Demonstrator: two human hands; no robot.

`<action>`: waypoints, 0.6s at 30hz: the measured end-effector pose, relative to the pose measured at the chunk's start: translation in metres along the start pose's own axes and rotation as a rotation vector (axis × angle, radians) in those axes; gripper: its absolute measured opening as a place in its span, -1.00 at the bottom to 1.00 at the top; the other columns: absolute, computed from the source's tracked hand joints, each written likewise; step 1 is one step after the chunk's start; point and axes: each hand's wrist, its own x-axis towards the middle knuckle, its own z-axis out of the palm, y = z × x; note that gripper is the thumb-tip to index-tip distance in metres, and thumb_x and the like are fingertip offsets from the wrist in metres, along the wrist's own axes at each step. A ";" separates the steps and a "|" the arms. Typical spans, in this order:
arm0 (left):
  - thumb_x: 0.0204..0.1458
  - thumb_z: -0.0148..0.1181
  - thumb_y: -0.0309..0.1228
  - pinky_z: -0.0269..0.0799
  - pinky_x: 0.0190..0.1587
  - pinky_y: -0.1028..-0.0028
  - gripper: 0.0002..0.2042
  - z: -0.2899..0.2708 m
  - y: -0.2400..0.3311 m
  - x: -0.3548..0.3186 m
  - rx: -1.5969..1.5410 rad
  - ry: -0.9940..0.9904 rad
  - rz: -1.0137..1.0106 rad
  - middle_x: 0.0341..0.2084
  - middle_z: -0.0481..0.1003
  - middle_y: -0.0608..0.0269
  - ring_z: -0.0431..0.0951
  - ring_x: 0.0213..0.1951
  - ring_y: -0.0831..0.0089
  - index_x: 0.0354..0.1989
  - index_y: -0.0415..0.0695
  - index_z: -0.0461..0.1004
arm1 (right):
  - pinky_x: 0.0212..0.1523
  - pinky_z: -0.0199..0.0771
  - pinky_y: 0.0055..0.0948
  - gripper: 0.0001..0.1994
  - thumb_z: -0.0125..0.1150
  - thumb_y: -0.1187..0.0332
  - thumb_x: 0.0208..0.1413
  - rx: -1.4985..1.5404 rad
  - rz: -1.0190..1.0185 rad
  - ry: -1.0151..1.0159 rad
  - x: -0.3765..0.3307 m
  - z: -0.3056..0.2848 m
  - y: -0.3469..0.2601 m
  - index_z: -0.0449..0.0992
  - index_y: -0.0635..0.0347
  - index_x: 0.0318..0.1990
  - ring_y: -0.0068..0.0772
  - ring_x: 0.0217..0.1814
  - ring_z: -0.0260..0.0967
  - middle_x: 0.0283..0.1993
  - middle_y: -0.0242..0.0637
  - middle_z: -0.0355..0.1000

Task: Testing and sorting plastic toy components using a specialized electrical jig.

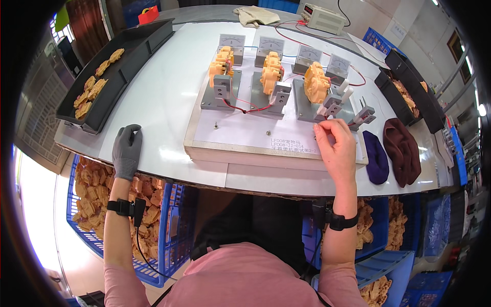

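1. Head view, lower left of the frame: my left hand point(127, 151), in a grey glove, lies flat on the white table point(163, 97) near its front edge, fingers together and stretched out, holding nothing.

2. Right of centre: my bare right hand point(340, 148) rests on the right end of the test board point(240, 135), thumb and forefinger pinched close together at the foot of a small grey clamp point(331, 106). I think they touch a red wire there, though the fisheye bend and my own fingers hide the contact, so I cannot tell whether anything is truly gripped.

3. Just above that clamp, in the upper middle right, sits the orange plastic gear unit point(316, 83) on its grey plate; two more like it stand to its left (each before a small meter).

4. Judging by looks, the unit is light, stiff moulded plastic, a little slick, with thin wires that could tear loose. I would take it by its broad side faces, clear of the leads.

5. Far left, a black tray point(128, 51) holds flat orange parts; below the table edge, blue crates point(169, 230) are heaped with more.
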 end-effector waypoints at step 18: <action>0.18 0.14 -0.34 0.40 -0.24 0.39 -0.82 -0.001 0.002 0.000 -0.009 0.003 0.001 -0.37 0.48 0.20 0.47 -0.38 0.36 -0.14 -0.11 0.57 | -0.24 0.45 -0.37 -0.86 0.29 0.42 0.16 0.000 -0.009 0.008 0.000 0.001 0.000 0.53 0.34 -0.29 -0.26 -0.31 0.45 -0.30 -0.20 0.46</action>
